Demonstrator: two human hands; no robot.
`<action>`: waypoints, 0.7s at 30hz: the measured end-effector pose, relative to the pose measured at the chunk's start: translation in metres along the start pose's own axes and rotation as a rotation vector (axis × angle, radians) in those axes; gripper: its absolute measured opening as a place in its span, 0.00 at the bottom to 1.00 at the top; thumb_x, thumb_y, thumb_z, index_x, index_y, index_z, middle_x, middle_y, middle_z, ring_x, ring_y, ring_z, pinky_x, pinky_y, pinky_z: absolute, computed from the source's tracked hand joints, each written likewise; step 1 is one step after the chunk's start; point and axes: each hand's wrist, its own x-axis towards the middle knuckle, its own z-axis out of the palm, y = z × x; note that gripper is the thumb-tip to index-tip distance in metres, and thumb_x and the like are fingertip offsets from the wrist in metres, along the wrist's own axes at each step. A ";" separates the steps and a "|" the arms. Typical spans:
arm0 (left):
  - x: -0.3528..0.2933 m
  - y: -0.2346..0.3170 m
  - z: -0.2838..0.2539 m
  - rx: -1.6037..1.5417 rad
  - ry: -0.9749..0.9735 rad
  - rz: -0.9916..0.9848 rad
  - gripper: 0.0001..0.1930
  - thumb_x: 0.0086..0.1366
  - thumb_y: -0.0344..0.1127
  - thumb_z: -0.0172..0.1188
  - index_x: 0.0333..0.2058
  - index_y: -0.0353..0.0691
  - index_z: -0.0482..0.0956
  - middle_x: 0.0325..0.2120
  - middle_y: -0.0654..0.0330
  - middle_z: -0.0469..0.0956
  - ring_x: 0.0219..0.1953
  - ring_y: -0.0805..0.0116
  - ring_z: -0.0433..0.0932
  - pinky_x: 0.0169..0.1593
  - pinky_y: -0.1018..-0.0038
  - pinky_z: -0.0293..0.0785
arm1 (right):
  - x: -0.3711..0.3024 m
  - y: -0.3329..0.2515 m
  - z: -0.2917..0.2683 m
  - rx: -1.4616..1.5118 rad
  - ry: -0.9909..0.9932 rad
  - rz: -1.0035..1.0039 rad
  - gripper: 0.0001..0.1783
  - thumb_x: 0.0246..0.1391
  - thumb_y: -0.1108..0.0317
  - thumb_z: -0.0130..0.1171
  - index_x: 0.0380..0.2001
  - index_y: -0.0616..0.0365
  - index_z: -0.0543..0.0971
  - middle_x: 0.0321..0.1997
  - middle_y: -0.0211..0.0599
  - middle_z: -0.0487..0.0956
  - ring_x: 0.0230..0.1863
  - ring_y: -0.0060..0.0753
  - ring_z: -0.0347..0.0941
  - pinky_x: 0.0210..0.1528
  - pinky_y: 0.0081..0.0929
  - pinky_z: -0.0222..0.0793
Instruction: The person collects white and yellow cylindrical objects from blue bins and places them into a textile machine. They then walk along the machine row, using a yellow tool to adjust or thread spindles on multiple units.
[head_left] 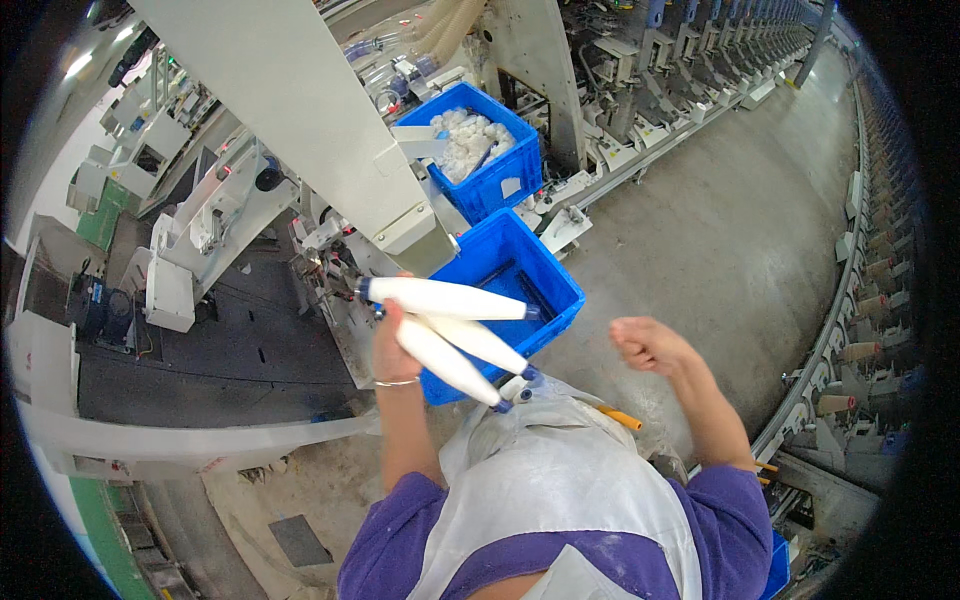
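Observation:
Three spinning bobbins wound with white yarn, with dark blue tube ends, fan out from my left hand (388,345), which is closed around their left ends. The uppermost bobbin (440,298) points to the right. Below it, the middle bobbin (485,345) and the lowest bobbin (445,365) slant down toward my apron. They hang over a blue plastic crate (555,325), whose visible inside is dark. My right hand (645,345) is raised apart to the right of the crate, fingers curled together. Whatever it might hold is too small or hidden to make out.
A second blue crate (500,185) with white fibre waste (468,145) stands beyond the first. A pale machine column (300,110) rises at the left. A long spinning frame (690,80) runs off at the far right; rows of bobbins (860,350) line the right edge.

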 end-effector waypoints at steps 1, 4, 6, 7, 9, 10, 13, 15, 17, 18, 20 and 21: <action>0.001 0.006 -0.002 0.006 -0.018 0.043 0.31 0.60 0.49 0.63 0.56 0.40 0.64 0.47 0.56 0.73 0.52 0.59 0.72 0.58 0.60 0.67 | -0.008 0.001 -0.014 -0.079 0.143 -0.064 0.15 0.62 0.55 0.53 0.23 0.47 0.71 0.14 0.15 0.56 0.12 0.11 0.46 0.13 0.16 0.41; 0.003 0.012 -0.001 0.102 -0.042 -0.030 0.30 0.61 0.48 0.62 0.56 0.39 0.64 0.47 0.57 0.72 0.52 0.61 0.71 0.57 0.62 0.67 | -0.016 0.003 -0.030 -0.283 0.375 -0.149 0.11 0.61 0.60 0.55 0.27 0.52 0.76 0.15 0.18 0.63 0.15 0.13 0.54 0.17 0.17 0.52; 0.007 0.006 0.003 0.094 -0.062 -0.081 0.29 0.61 0.48 0.62 0.55 0.39 0.64 0.47 0.58 0.72 0.52 0.62 0.71 0.57 0.63 0.67 | -0.009 0.001 -0.020 -0.422 0.395 -0.293 0.09 0.60 0.62 0.56 0.32 0.55 0.79 0.19 0.22 0.69 0.20 0.16 0.62 0.22 0.18 0.60; 0.009 0.000 0.006 0.084 -0.084 -0.105 0.29 0.61 0.47 0.63 0.55 0.40 0.64 0.47 0.59 0.72 0.52 0.62 0.71 0.57 0.63 0.67 | -0.003 -0.001 -0.010 -0.514 0.386 -0.417 0.08 0.59 0.64 0.57 0.34 0.56 0.80 0.22 0.24 0.72 0.23 0.19 0.66 0.26 0.20 0.64; 0.013 -0.009 0.013 0.068 -0.118 -0.142 0.29 0.61 0.47 0.63 0.55 0.40 0.64 0.47 0.59 0.72 0.52 0.63 0.71 0.57 0.64 0.67 | 0.008 -0.009 0.016 -0.727 0.365 -0.645 0.09 0.58 0.65 0.58 0.39 0.56 0.81 0.32 0.29 0.78 0.32 0.25 0.73 0.34 0.23 0.70; 0.014 -0.013 0.015 0.065 -0.128 -0.153 0.29 0.61 0.47 0.63 0.55 0.40 0.64 0.47 0.59 0.72 0.52 0.63 0.71 0.56 0.64 0.67 | 0.010 -0.015 0.028 -0.839 0.325 -0.783 0.10 0.57 0.66 0.59 0.41 0.55 0.82 0.38 0.31 0.80 0.38 0.28 0.75 0.39 0.25 0.72; 0.017 -0.018 0.021 0.089 -0.143 -0.169 0.28 0.61 0.46 0.64 0.54 0.40 0.65 0.47 0.59 0.72 0.51 0.63 0.72 0.55 0.65 0.68 | 0.012 -0.033 0.057 -0.962 0.299 -0.866 0.10 0.55 0.66 0.60 0.40 0.53 0.82 0.41 0.34 0.80 0.41 0.33 0.76 0.41 0.29 0.74; 0.016 -0.019 0.022 0.116 -0.157 -0.185 0.29 0.60 0.46 0.64 0.55 0.40 0.65 0.48 0.58 0.72 0.52 0.62 0.72 0.56 0.63 0.68 | 0.009 -0.042 0.069 -1.014 0.284 -0.911 0.10 0.54 0.67 0.60 0.39 0.54 0.82 0.41 0.35 0.80 0.43 0.37 0.76 0.44 0.31 0.74; 0.016 -0.021 0.023 0.138 -0.187 -0.215 0.31 0.60 0.47 0.64 0.57 0.42 0.63 0.51 0.56 0.72 0.53 0.60 0.71 0.58 0.60 0.67 | 0.007 -0.048 0.076 -1.117 0.280 -0.964 0.10 0.53 0.68 0.60 0.39 0.54 0.82 0.41 0.35 0.80 0.43 0.38 0.76 0.44 0.32 0.73; 0.016 -0.021 0.024 0.153 -0.189 -0.215 0.31 0.59 0.47 0.65 0.57 0.42 0.63 0.51 0.56 0.72 0.53 0.60 0.71 0.58 0.60 0.67 | 0.007 -0.050 0.078 -1.129 0.272 -0.956 0.10 0.53 0.69 0.60 0.39 0.54 0.81 0.41 0.35 0.80 0.44 0.39 0.76 0.44 0.32 0.73; 0.015 -0.023 0.026 0.175 -0.210 -0.235 0.32 0.59 0.48 0.65 0.57 0.41 0.63 0.51 0.57 0.72 0.53 0.60 0.71 0.57 0.60 0.67 | 0.010 -0.050 0.082 -1.157 0.228 -0.928 0.10 0.52 0.70 0.60 0.39 0.54 0.81 0.41 0.35 0.80 0.44 0.39 0.75 0.44 0.33 0.73; 0.014 -0.024 0.027 0.191 -0.194 -0.216 0.32 0.59 0.48 0.65 0.57 0.41 0.63 0.51 0.57 0.72 0.53 0.60 0.71 0.57 0.60 0.67 | 0.012 -0.049 0.084 -1.174 0.239 -0.950 0.10 0.52 0.70 0.59 0.39 0.55 0.81 0.41 0.35 0.80 0.44 0.39 0.75 0.44 0.33 0.73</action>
